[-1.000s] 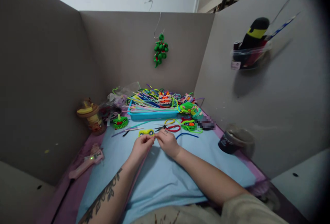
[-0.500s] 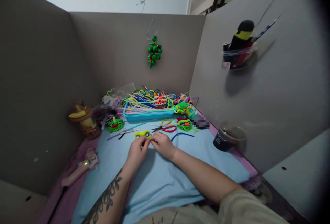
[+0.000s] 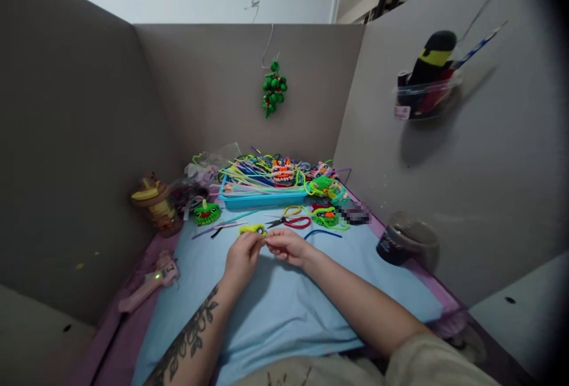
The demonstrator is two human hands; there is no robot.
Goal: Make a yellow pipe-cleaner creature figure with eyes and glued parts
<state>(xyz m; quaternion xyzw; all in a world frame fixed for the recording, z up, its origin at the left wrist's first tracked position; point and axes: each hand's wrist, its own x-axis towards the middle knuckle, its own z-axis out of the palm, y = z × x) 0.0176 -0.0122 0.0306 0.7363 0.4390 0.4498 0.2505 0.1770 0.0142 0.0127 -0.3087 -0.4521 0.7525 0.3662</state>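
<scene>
Centre frame, left hand (image 3: 240,258) and right hand (image 3: 288,246) meet over the bench (image 3: 288,315), each grip pinched closed on something too small to tell.

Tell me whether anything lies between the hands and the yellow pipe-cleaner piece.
Nothing visible does. The left hand and right hand meet at the near edge of the yellow pipe-cleaner piece; the scissors lie beyond, to its right.
</scene>
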